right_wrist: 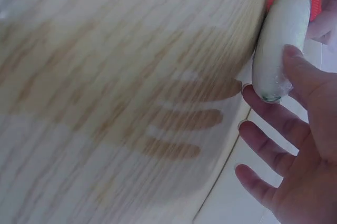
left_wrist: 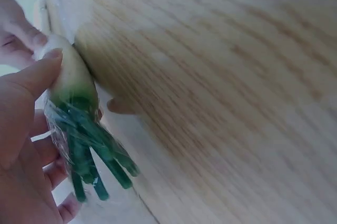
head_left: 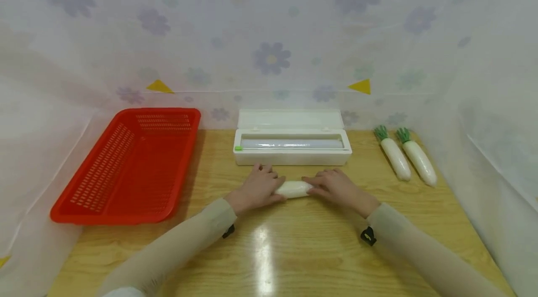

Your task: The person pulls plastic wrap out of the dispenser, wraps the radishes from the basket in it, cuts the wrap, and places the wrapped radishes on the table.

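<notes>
A white radish (head_left: 294,189) lies crosswise on the table in front of the film box, between my two hands. Clear film clings around its green stalks (left_wrist: 87,150) in the left wrist view. My left hand (head_left: 257,188) grips the stalk end, thumb (left_wrist: 45,74) on the white body and fingers curled beneath. With thumb and forefinger my right hand (head_left: 339,189) pinches the other end; its remaining fingers (right_wrist: 266,150) are spread near the tabletop. Just behind stands a white cling film box (head_left: 292,158), lid (head_left: 290,119) raised, with a film roll (head_left: 294,143) inside.
A red plastic basket (head_left: 178,185) with slotted sides stands at the left. Two more white radishes (head_left: 395,158) with green tops lie side by side at the back right. White floral sheeting (head_left: 269,17) hangs behind the wooden table (head_left: 319,250) and along both sides.
</notes>
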The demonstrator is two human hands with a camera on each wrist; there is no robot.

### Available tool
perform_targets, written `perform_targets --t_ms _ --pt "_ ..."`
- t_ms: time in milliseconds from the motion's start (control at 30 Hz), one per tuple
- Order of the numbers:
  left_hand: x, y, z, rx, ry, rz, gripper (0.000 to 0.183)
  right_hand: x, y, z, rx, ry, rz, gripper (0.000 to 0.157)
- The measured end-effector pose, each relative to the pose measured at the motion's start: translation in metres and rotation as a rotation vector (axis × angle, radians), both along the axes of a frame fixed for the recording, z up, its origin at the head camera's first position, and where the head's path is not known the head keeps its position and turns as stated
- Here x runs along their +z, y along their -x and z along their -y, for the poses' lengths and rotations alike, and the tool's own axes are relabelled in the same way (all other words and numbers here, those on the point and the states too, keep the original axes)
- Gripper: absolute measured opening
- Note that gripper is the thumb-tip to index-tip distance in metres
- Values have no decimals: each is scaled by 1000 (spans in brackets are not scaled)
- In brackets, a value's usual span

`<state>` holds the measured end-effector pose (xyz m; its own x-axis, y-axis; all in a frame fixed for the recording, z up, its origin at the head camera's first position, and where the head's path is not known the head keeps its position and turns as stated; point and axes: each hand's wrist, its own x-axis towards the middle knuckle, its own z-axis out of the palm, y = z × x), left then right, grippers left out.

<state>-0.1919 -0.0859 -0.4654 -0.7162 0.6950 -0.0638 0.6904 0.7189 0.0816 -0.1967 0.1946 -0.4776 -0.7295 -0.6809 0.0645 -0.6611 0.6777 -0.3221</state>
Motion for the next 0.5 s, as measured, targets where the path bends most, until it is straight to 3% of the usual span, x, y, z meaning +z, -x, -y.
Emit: perform_targets --t_ms 133,333,500 --pt "1 -2 12 50 -105 84 61 -2 1 1 -16 -4 24 39" --pt "-1 -4 43 98 -282 181 36 -1 2 1 -20 16 45 38" --pt "-10 -6 65 214 -528 402 42 2 1 0 -32 36 63 36"
